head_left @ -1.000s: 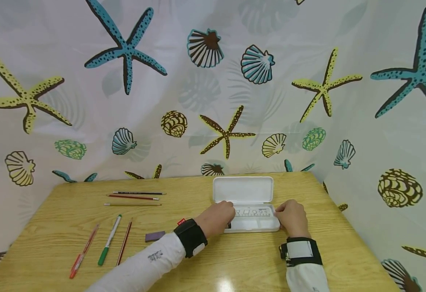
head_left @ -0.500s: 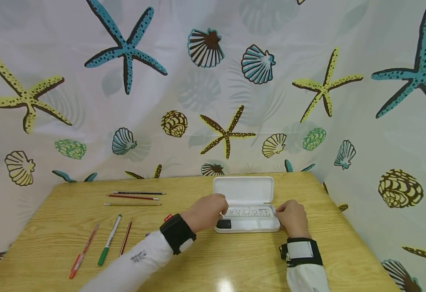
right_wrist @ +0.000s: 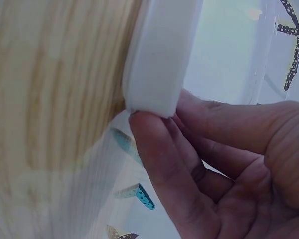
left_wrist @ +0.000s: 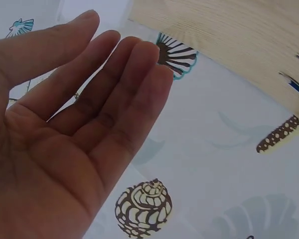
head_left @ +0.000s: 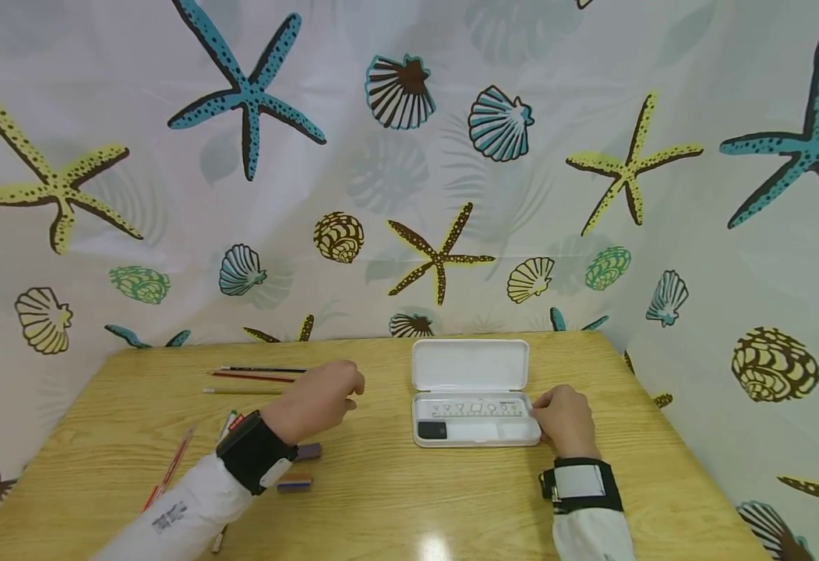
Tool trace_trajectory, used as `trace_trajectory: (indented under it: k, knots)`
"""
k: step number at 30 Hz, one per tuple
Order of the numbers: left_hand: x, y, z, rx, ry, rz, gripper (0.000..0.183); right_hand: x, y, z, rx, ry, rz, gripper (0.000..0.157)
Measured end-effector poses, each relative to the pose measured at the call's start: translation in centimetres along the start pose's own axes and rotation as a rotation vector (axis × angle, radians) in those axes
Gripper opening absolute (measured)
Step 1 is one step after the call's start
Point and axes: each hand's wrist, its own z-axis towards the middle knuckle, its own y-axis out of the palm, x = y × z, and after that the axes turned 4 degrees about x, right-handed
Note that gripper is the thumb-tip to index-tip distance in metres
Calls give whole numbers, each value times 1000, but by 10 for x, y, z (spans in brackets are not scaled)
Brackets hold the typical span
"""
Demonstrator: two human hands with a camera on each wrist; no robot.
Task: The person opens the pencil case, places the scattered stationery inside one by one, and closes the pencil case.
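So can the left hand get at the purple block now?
Probably yes: the left hand is empty, just beyond the purple block, whose right end shows uncovered. The black wrist strap hides the rest, so drawing back may help.

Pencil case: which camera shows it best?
Head: nearly the whole white pencil case shows, open, with a black block inside. Right wrist: only part of it, one end pinched by the right hand. Left wrist: a cut-off pale patch at the top, possibly the case.

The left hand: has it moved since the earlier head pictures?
Yes, to the person's left: the left hand has moved away from the white case, which stayed put, toward the pencils.
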Motion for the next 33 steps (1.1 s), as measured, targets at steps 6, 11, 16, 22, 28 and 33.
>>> trace_trajectory:
  k: [6, 11, 16, 22, 28, 33]
  knots:
    - [-21, 0, -23, -32, -45, -16, 10, 2, 0, 3, -10, 20, -2, 14]
    - [-34, 9, -37, -87, -88, -44, 9, 5, 1, 2, -17, 28, 3, 14]
    - [-40, 21, -48, -124, -142, -89, 8, 5, 2, 2, -10, 18, 3, 14]
    - [-45, 32, -59, -142, -129, -129, 31, 2, 1, 0, -18, 13, -2, 13]
    - [-48, 38, -62, -121, -132, -106, 30, 2, 1, -1, -14, 0, 2, 13]
    - [-48, 39, -61, -113, -116, -100, 29, 0, 1, -1, -4, -9, 2, 12]
